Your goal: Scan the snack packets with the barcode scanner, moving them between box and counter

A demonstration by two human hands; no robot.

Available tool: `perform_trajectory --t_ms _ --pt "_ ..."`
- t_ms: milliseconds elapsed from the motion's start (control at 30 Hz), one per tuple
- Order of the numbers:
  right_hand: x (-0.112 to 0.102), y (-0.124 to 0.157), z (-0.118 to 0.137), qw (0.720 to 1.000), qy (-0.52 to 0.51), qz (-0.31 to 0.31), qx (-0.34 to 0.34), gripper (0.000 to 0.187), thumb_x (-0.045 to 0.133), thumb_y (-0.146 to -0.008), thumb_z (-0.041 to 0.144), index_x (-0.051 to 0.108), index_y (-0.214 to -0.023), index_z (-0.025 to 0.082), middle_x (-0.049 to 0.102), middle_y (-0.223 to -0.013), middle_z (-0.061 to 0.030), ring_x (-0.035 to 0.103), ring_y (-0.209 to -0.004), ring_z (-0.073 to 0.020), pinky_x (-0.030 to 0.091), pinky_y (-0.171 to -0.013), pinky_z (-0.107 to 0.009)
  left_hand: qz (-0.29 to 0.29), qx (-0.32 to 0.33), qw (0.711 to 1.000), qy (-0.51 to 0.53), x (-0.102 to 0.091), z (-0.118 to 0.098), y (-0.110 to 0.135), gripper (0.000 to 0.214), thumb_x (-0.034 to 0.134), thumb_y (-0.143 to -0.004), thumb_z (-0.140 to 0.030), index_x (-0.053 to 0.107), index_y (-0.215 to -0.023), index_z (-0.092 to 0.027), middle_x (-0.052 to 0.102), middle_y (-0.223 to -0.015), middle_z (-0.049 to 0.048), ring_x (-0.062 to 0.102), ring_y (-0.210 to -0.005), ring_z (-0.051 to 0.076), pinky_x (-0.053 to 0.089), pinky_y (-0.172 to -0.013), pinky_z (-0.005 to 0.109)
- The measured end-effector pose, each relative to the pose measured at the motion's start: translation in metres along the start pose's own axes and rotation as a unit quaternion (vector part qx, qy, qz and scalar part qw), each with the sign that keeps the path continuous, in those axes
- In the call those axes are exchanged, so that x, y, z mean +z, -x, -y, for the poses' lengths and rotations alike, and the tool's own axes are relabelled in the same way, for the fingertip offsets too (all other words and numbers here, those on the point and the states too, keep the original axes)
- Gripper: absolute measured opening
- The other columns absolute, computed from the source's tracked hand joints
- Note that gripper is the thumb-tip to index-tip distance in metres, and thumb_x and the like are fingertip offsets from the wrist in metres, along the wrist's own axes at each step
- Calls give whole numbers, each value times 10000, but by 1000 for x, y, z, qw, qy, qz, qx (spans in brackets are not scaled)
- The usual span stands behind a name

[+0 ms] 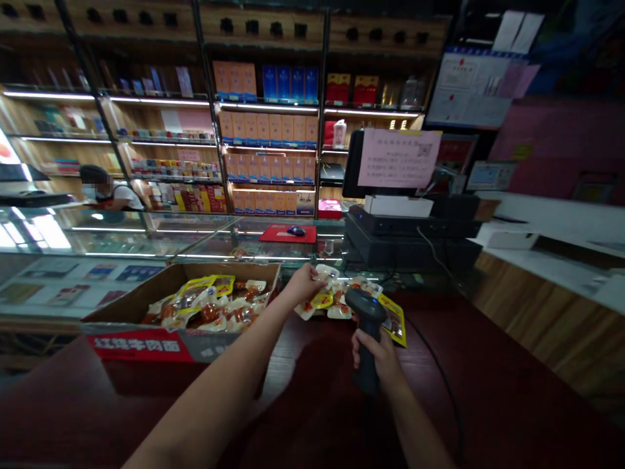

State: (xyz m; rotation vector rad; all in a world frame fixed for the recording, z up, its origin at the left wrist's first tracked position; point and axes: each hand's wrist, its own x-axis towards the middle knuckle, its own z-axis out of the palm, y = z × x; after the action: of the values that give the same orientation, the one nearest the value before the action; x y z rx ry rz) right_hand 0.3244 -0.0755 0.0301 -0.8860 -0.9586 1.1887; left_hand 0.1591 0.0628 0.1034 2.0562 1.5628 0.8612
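My right hand is wrapped round the grip of a black barcode scanner, which has a small blue light on top. My left hand reaches over the dark red tabletop, its fingers closed on a clear-and-white snack packet. Under and beside it lies a pile of vacuum-sealed snack packets, some with yellow labels. A larger yellow-edged packet lies partly behind the scanner. Left of my forearm, an open cardboard box holds many similar packets.
The scanner's cable curves along the right. Behind the pile stand a black monitor with a pink sheet and a dark cash drawer. A mouse rests on a red pad on the glass counter. A masked person is at far left.
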Motion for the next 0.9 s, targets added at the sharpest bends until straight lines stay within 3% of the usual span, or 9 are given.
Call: perform_trajectory --t_ms 133,233,367,467,600,700,800,900 --pt "-19 5 15 999 -5 -46 -9 448 726 -657 417 547 -982 166 545 -511 65 480 -344 -95 420 -337 -216 28 -74 992 98 63 -26 -6 319 689 -657 -225 566 -937 -132 648 -802 41 598 -698 140 415 -581 198" --pt "-31 11 24 998 -4 -60 -14 409 721 -659 428 565 -933 168 547 -498 59 476 -338 -95 410 -339 -215 59 -88 985 133 103 -50 -7 369 676 -652 -173 558 -999 -130 655 -826 54 606 -684 146 420 -564 204" --pt "-46 16 31 996 -6 -76 -38 387 719 -664 425 569 -915 172 561 -494 58 480 -337 -95 405 -338 -206 43 -26 996 74 139 -79 -12 289 680 -657 -187 588 -926 -132 648 -907 86 608 -817 179 448 -683 236" --pt "-56 20 35 995 -6 -89 -44 386 724 -660 422 575 -903 163 564 -495 55 481 -336 -97 415 -341 -210 20 31 999 -4 158 -87 -16 205 640 -695 -175 601 -887 -113 612 -992 135 592 -873 194 442 -767 263" --pt "-63 24 41 994 -20 -101 -45 397 730 -647 410 566 -920 172 564 -512 60 485 -347 -99 422 -341 -212 16 83 995 -59 172 -81 -16 209 602 -706 -112 609 -914 -88 533 -1108 171 565 -929 191 423 -836 271" --pt "-65 27 43 994 -13 -95 -42 354 718 -657 412 578 -860 159 553 -481 54 477 -333 -97 410 -334 -209 14 105 991 -79 170 -75 -12 157 609 -719 -133 623 -874 -107 527 -1081 146 540 -968 196 409 -873 284" --pt "-63 27 39 995 -9 -85 -41 312 711 -665 409 573 -792 159 546 -467 51 473 -325 -93 410 -331 -209 -10 110 991 -74 158 -72 -6 120 608 -753 -207 625 -842 -130 525 -1031 105 537 -932 180 415 -866 284" --pt "-58 26 33 997 -18 -75 -28 350 730 -650 408 550 -843 178 549 -489 64 479 -332 -96 421 -325 -212 -56 115 990 -61 133 -67 1 119 603 -767 -261 623 -795 -147 520 -981 79 539 -890 168 423 -854 281"
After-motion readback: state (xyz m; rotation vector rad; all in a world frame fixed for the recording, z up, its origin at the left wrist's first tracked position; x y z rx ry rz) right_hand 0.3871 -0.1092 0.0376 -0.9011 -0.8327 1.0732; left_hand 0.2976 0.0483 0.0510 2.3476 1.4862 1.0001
